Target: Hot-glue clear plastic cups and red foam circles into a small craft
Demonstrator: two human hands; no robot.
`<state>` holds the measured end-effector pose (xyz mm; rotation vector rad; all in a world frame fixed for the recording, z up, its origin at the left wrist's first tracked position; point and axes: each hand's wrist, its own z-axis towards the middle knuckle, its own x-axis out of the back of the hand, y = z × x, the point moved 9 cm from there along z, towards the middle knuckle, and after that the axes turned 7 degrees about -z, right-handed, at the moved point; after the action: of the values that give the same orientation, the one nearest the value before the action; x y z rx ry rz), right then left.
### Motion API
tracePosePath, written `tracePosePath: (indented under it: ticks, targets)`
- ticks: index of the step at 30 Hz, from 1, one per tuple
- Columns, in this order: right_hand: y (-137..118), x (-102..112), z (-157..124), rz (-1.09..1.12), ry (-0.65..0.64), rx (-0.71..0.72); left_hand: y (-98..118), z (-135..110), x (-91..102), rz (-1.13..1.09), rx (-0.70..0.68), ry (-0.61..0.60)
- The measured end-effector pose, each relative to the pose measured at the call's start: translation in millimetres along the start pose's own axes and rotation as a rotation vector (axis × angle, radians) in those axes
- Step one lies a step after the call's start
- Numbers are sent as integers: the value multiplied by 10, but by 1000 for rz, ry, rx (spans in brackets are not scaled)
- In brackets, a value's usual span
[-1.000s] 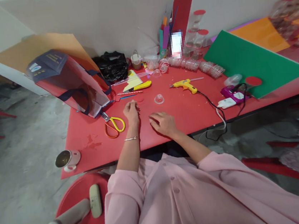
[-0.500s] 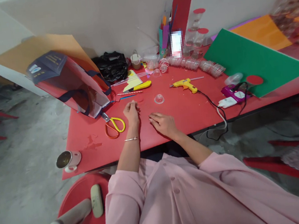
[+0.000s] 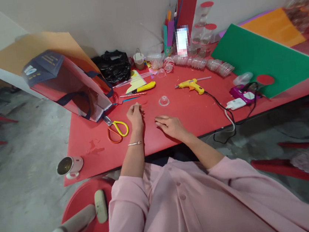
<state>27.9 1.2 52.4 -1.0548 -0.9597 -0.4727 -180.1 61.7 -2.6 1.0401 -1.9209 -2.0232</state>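
My left hand (image 3: 135, 116) rests on the red table with its fingers curled and thumb on top; whatever is in them, if anything, is hidden. A small thin red piece (image 3: 144, 103) lies by its fingertips. My right hand (image 3: 169, 126) lies on the tabletop with fingers stretched out, holding nothing visible. Between and beyond both hands sits a clear plastic dome lid (image 3: 164, 100). Scissors (image 3: 121, 128) with yellow and orange handles lie left of my left hand. A yellow utility knife (image 3: 145, 87) is above it, and a yellow glue gun (image 3: 192, 85) lies farther right.
A gift bag (image 3: 67, 85) stands at the left, near a black plastic bag (image 3: 114, 66). Stacked clear lids (image 3: 193, 61) line the back below a lit phone (image 3: 182, 41). Right are a green board (image 3: 267, 58) and purple power strip (image 3: 245, 95) with cables. A mug (image 3: 74, 164) sits front left.
The view has shifted slightly. Both hands stay in nearly the same place and pose, and the objects on the table have not moved.
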Motion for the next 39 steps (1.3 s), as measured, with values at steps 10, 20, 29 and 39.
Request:
tracePosePath:
  ticks: [10,20,29,39]
  targets:
    - [-44,-110,-36,-84,-18,33,-7,1,10,2,-16,-13]
    - [-100,-140,66,-11,-22,76,-9,10,13,6,-27,-23]
    - [-177,-123,26,27,-136,88,3,5,0,16,-34,-24]
    - [-156,-170,25,5,-119,93,9,-12,-4,35,0,-5]
